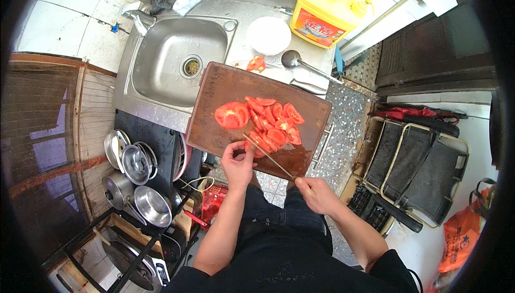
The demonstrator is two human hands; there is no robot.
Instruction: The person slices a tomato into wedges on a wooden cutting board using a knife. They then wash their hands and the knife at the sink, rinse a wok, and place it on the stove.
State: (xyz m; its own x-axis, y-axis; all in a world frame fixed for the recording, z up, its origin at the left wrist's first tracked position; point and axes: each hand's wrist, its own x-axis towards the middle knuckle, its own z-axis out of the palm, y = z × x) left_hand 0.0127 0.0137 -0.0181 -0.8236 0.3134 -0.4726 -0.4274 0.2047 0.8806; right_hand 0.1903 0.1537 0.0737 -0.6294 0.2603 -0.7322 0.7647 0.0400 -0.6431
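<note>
My right hand (316, 194) grips a knife (268, 155), seen nearly edge-on with its blade slanting up and left over the board. Curled beside the blade, the fingers of my left hand (239, 166) hold a tomato piece, mostly hidden by the fingers and knife. A brown cutting board (225, 80) lies tilted in view under both. On it, sliced tomato wedges (275, 122) form a loose pile just beyond the blade. To their left sits a larger tomato chunk (232, 115), rounded side up.
A steel sink (169, 59) adjoins the board's upper left. Behind the board are a white bowl (268, 35), a ladle (291, 59), a tomato scrap (256, 64) and a yellow detergent jug (322, 11). Pots (153, 206) stand on a rack at left; a folding chair (414, 164) is at right.
</note>
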